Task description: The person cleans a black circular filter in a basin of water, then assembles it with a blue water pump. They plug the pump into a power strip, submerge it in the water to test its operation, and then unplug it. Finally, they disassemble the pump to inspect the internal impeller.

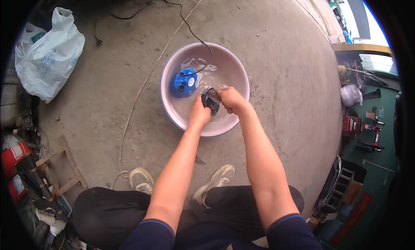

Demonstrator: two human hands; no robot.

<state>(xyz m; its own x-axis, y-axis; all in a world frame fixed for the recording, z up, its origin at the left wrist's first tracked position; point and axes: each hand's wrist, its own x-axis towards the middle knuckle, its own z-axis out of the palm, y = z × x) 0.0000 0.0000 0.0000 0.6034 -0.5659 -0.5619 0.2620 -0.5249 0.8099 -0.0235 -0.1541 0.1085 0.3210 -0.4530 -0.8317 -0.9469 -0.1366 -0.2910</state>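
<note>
A pale pink basin (pixel 170 109) with a bluish rim stands on the floor in front of me and holds water. Over its near half, my left hand (pixel 200 113) is closed on a small black part (pixel 212 106), whose exact kind I cannot tell. My right hand (pixel 231 99) is closed beside it, its fingertips on a greyish piece (pixel 213 95) against the part's upper end. Whether that piece is separate or belongs to the black part is unclear. At the basin's left side, a round blue pump-like device (pixel 184 82) sits in the water.
A black cable (pixel 190 27) runs from the blue device over the far rim. A pale rope or hose (pixel 147 83) crosses the concrete floor left of the basin. A white plastic bag (pixel 51 55) lies far left, above a wooden frame (pixel 62 166). Tools and boxes (pixel 352 125) line the right.
</note>
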